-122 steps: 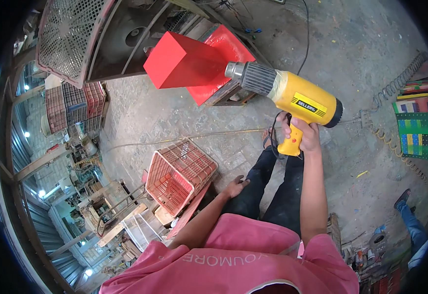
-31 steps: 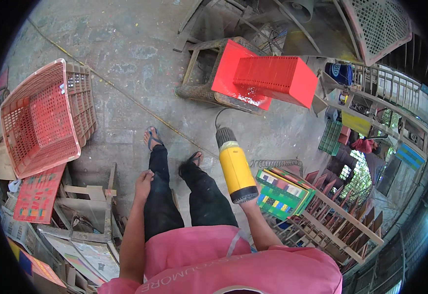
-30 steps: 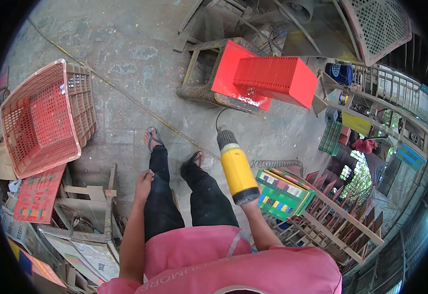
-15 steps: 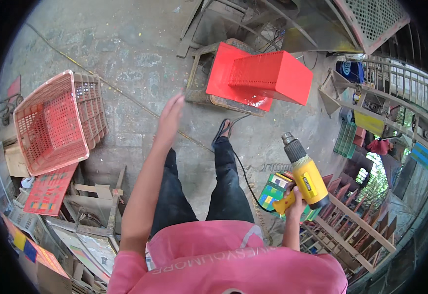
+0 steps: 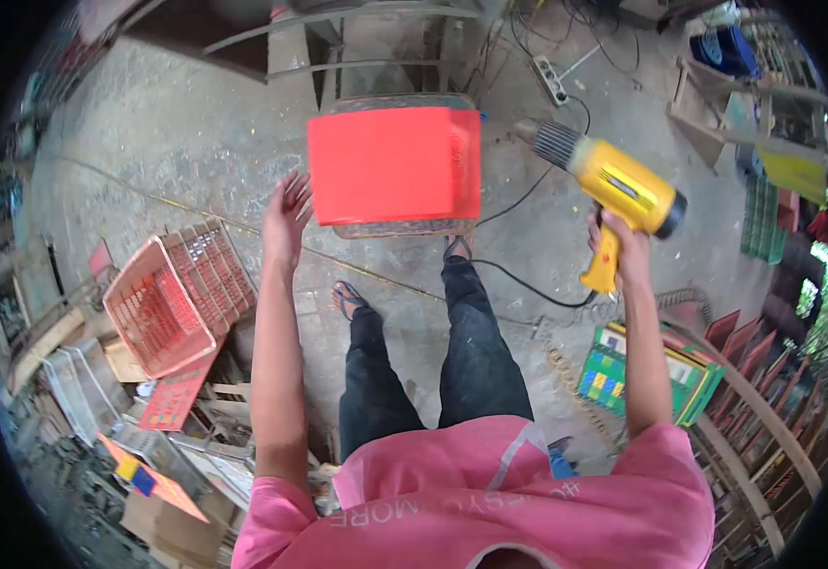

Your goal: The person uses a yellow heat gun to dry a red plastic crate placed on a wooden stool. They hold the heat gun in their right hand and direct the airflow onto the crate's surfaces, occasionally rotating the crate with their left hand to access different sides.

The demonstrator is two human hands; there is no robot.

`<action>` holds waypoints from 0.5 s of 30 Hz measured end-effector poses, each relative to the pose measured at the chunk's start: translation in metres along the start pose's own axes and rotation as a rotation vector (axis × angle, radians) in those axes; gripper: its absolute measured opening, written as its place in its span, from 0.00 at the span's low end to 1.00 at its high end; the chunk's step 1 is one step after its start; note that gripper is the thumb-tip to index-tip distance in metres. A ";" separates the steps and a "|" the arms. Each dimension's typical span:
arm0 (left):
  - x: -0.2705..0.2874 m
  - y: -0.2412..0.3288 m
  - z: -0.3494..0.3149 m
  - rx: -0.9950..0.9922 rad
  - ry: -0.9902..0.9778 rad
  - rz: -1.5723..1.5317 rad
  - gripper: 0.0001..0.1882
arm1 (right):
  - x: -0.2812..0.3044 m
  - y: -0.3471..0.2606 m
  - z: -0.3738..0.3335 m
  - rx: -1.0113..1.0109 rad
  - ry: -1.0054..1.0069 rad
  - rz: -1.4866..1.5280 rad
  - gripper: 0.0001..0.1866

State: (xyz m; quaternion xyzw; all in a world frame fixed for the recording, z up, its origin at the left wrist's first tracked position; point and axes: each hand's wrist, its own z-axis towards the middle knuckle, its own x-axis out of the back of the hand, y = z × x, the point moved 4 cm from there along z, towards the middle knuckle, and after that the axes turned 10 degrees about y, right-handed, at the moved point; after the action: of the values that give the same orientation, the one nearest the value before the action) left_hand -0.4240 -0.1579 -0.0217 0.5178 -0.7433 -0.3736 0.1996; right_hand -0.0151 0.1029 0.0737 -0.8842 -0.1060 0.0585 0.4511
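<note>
In my right hand (image 5: 620, 245) is a yellow heat gun (image 5: 627, 183), my fingers wrapped round its grip. Its dark, ribbed nozzle points up and left toward a glossy red sheet-like piece with a raised box shape (image 5: 381, 166). This red piece rests on a worn low stool (image 5: 404, 230) in front of me. Beside its left edge is my left hand (image 5: 290, 211), fingers apart and holding nothing. Whether the fingertips touch the red edge I cannot tell. A black cord (image 5: 518, 287) runs from the heat gun's grip toward the floor.
A power strip (image 5: 550, 80) lies beyond the stool, with cables around it. Pink plastic crates (image 5: 160, 308) stand at left among boards. To the right are a green panel with coloured blocks (image 5: 607, 387), a coiled hose (image 5: 566, 370) and wooden racks (image 5: 746, 474).
My view has turned, so the red piece now sits nearer the middle. The heat gun has been raised, its nozzle turned toward the red piece. My left hand has come beside the piece's left edge.
</note>
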 end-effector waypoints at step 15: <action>-0.008 -0.004 0.020 -0.111 0.077 0.224 0.21 | 0.013 0.007 0.083 -0.151 -0.268 -0.166 0.09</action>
State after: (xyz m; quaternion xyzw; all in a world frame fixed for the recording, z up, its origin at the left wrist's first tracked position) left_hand -0.4322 -0.1441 -0.0363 0.4335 -0.7666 -0.3693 0.2966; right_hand -0.0185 0.1673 0.0193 -0.8880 -0.2421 0.1302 0.3686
